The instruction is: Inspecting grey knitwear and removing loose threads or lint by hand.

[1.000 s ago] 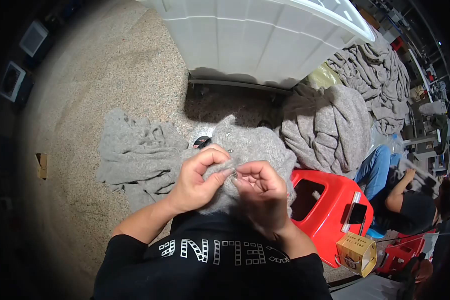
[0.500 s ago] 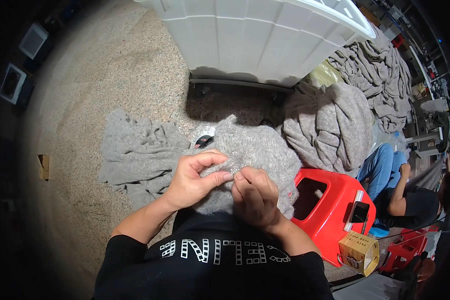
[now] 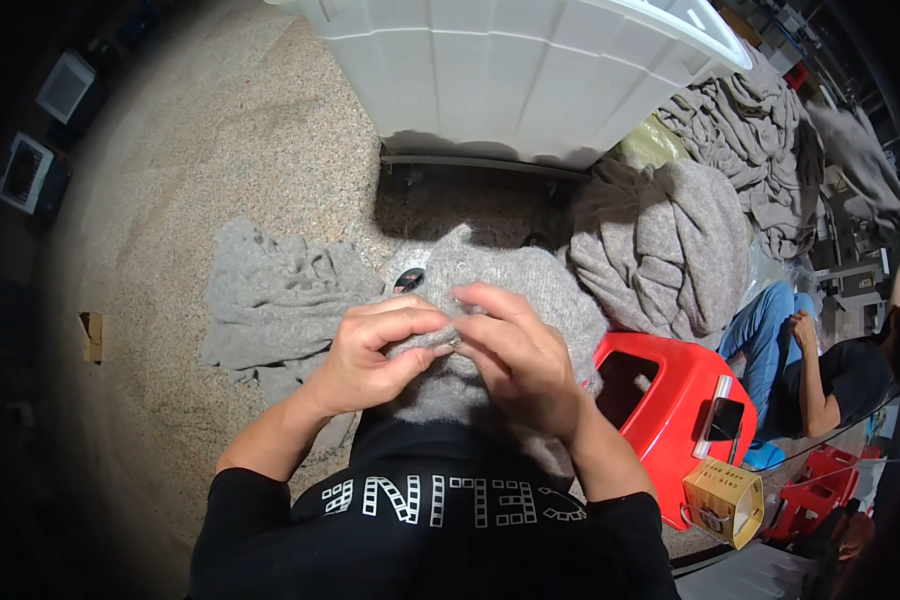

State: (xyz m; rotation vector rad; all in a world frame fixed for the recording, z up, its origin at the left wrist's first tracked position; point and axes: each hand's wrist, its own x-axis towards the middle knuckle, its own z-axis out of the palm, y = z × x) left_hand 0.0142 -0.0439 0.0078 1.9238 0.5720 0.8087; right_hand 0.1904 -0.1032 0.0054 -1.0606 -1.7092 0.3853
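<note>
A fuzzy grey knit garment [image 3: 535, 280] lies bunched across my lap, small shiny specks showing on it. My left hand [image 3: 370, 352] is closed on a fold of it, thumb below and fingers above. Against the same fold, my right hand [image 3: 525, 360] meets the left fingertips; its index finger is raised, while the lower fingers and thumb stay at the knit. The right thumb is mostly hidden, and whatever tiny thing may lie between the fingertips cannot be made out.
More grey knit [image 3: 270, 300] spreads over the floor at left. A white bin [image 3: 490, 80] stands ahead. Right of me are a grey knit heap [image 3: 660, 250], a red stool [image 3: 670, 400] bearing a phone [image 3: 722, 420], a yellow box [image 3: 720, 500] and a seated person [image 3: 840, 385].
My right hand has gone from a tight pinch to a looser shape, its index finger lifting. My left fingers have folded the knit over. At right, the other person's arm has swung cloth upward.
</note>
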